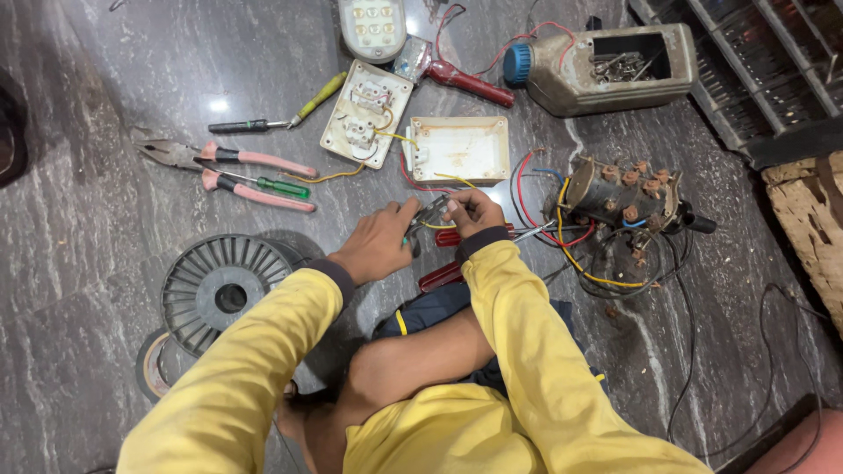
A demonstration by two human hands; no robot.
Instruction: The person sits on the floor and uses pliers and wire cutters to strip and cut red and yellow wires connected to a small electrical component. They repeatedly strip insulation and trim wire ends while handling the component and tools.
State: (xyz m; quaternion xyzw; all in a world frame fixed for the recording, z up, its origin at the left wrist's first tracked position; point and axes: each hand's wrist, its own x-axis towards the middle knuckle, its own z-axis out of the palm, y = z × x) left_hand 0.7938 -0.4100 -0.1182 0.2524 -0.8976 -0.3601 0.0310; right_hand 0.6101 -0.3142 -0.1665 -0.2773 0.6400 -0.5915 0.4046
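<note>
Yellow wire [436, 226] and small grey tool [428, 213] pinched between closed fingers of left hand [379, 246] and right hand [474, 211].

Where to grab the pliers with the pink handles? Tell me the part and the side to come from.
Grip the pliers by the two pink handles, probably coming from above at the right end. They lie flat on the floor, jaws pointing left, handles splayed toward the right. A green screwdriver lies between the handles, so close the fingers around the outside of both and lift clear of it.
</note>
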